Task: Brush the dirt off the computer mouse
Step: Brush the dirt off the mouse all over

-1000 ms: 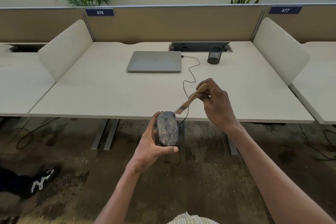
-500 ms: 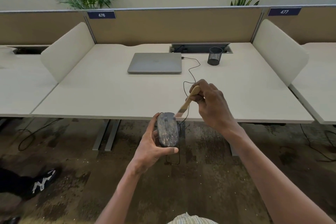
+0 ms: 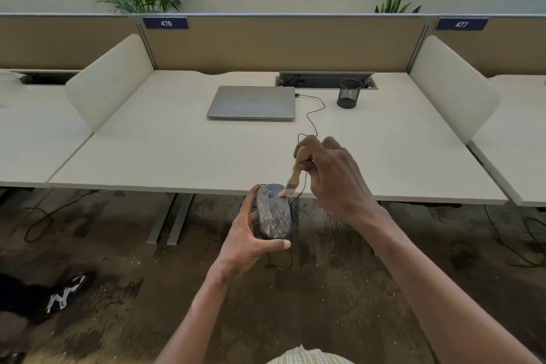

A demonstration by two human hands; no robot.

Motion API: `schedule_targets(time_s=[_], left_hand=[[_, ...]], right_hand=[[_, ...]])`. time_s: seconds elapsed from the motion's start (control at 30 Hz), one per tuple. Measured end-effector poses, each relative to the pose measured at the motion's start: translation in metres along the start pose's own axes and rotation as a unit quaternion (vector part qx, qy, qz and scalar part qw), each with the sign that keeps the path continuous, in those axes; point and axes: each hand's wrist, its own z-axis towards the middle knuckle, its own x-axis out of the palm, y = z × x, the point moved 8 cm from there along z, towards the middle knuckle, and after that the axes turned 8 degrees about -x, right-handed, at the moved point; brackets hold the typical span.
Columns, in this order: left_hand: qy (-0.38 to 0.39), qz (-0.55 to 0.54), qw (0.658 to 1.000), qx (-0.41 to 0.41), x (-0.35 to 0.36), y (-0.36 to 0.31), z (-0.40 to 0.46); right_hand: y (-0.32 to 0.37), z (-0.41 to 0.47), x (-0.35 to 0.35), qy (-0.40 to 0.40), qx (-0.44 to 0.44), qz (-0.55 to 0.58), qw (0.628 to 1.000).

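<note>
A dark computer mouse (image 3: 273, 213) streaked with pale dirt is held in front of the desk edge, over the floor. My left hand (image 3: 248, 241) grips it from the left and below, thumb across its near end. My right hand (image 3: 332, 177) holds a small wooden-handled brush (image 3: 295, 173) tilted down to the left. Its pale bristles touch the mouse's far right corner. The mouse's thin black cable (image 3: 313, 120) runs over the desk to the laptop.
A closed grey laptop (image 3: 252, 102) lies on the white desk (image 3: 177, 151), with a black mesh pen cup (image 3: 349, 93) to its right. White side dividers flank the desk. A person's black shoe (image 3: 63, 294) is on the floor at the lower left.
My right hand has lowered and swung the brush more upright, bringing the bristles down from beside the mouse onto its far right corner. My left hand keeps its hold on the mouse.
</note>
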Motion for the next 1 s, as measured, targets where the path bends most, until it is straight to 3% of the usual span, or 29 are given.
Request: schedule_targets(time_s=[1.0], left_hand=[[0.022,-0.018,1.000,-0.008,0.006,-0.001,0.003]], right_hand=[[0.001,-0.003,-0.007,-0.031,0.030,-0.016,0.999]])
